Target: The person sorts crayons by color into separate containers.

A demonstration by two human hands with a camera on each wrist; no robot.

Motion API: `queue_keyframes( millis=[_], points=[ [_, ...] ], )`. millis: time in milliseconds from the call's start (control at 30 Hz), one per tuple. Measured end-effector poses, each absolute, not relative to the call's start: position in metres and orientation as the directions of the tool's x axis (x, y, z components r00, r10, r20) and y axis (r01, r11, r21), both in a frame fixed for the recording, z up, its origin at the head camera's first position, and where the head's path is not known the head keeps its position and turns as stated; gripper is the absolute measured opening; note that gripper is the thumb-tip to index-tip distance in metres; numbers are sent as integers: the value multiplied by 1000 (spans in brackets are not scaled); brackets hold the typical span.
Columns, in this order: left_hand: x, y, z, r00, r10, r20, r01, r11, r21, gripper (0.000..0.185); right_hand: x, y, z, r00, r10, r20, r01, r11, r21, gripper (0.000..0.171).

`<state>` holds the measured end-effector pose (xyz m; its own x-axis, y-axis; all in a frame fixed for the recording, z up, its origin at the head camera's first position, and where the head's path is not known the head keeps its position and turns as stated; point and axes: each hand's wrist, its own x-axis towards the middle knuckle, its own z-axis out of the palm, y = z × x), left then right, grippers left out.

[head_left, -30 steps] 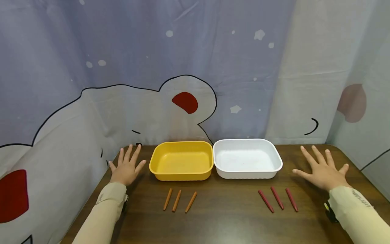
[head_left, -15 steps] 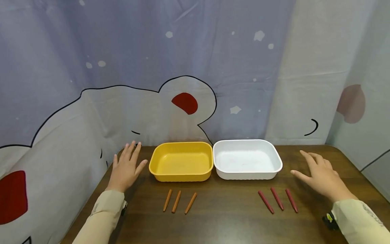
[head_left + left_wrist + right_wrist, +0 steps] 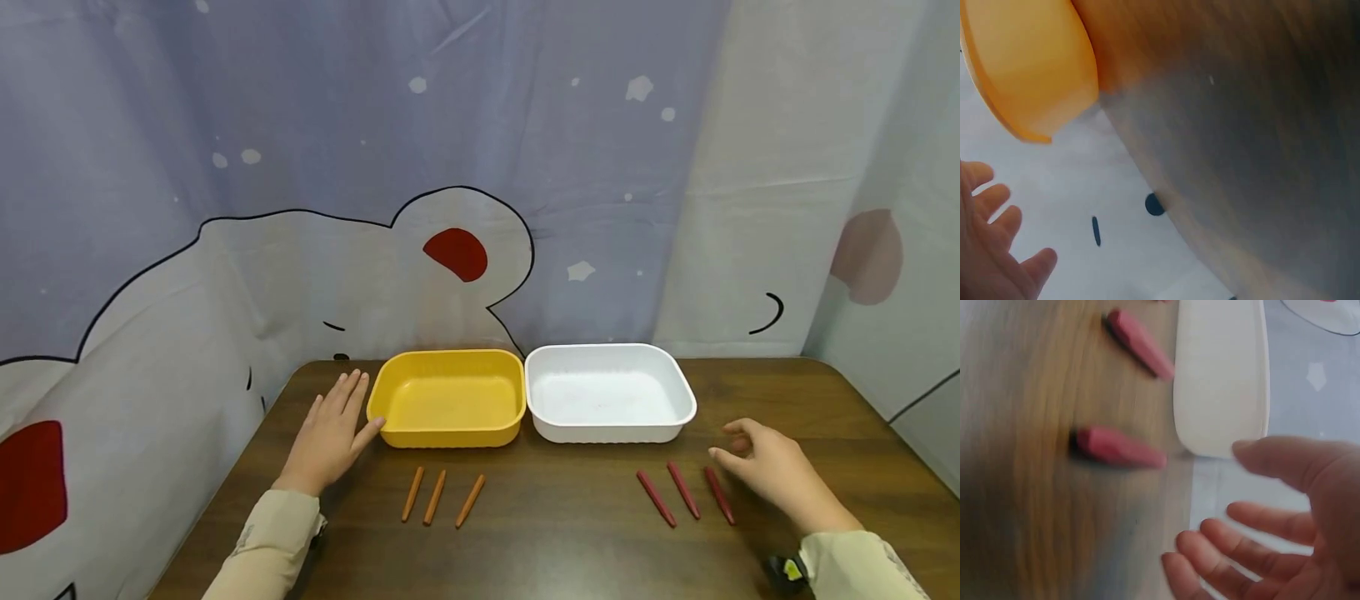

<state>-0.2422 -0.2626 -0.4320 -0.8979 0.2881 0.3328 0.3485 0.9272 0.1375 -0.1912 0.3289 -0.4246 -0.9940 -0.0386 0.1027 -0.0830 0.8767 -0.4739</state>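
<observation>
Starting at the left edge, I see my left hand [image 3: 330, 433] lying flat on the wooden table [image 3: 555, 533], fingers straight and close together, gripping nothing. Its thumb tip is right against the near left corner of the yellow tray [image 3: 448, 398]; from the left wrist view I cannot tell whether skin and plastic actually meet, since that picture is blurred. In front of the yellow tray, on the side nearer me, lie three orange crayons [image 3: 434, 496], side by side and slightly slanted, apart from each other and from the tray. Next comes the white tray [image 3: 609, 393], set just beside the yellow one, their rims almost meeting. On the table before the white tray lie three red crayons [image 3: 683, 492], also in a slanted row. My right hand [image 3: 768, 473] hovers just right of them, fingers loosely curved with thumb and forefinger parted, holding nothing. It is nearest the rightmost red crayon [image 3: 718, 495], whose far end sits just under the fingertips. The right wrist view shows the hand's fingers [image 3: 1254, 531] spread and relaxed above the table.
</observation>
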Motion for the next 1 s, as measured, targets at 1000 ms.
queue_keyframes(
  millis=[1000],
  points=[
    [-238,-249,-446,-915,315,253,358,922,145,81,-179,309,-442,-996,71,-62,93,845,-527,18]
  ],
)
